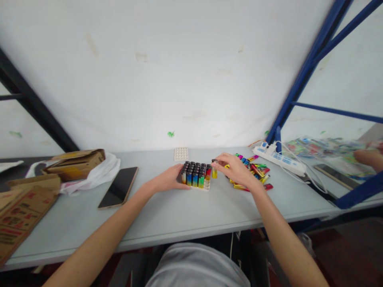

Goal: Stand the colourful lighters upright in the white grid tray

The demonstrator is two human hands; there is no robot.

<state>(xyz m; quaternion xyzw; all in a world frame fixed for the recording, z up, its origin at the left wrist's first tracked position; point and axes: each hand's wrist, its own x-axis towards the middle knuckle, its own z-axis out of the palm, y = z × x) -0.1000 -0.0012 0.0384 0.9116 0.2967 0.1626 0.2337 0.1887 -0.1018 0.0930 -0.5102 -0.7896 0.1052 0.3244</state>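
Rows of lighters [195,175] with black tops and shiny coloured bodies stand upright in a white holder [206,186] on the table. My left hand [172,178] is closed around the left side of this block, its thumb at the front corner. Between the fingertips of my right hand [233,167] is a yellow lighter [214,170], upright, just beside the right end of the block. A loose pile of colourful lighters [254,171] lies to the right, partly hidden behind my right hand. An unfilled white holder [181,154] rests behind the block.
A phone [119,187] lies left, near cardboard boxes [26,207] and a white plastic bag [101,175]. At right are a power strip [281,159] with cables and a blue metal frame [302,75]. Beyond it another person's hand [369,157] shows. A wall [191,71] closes the back.
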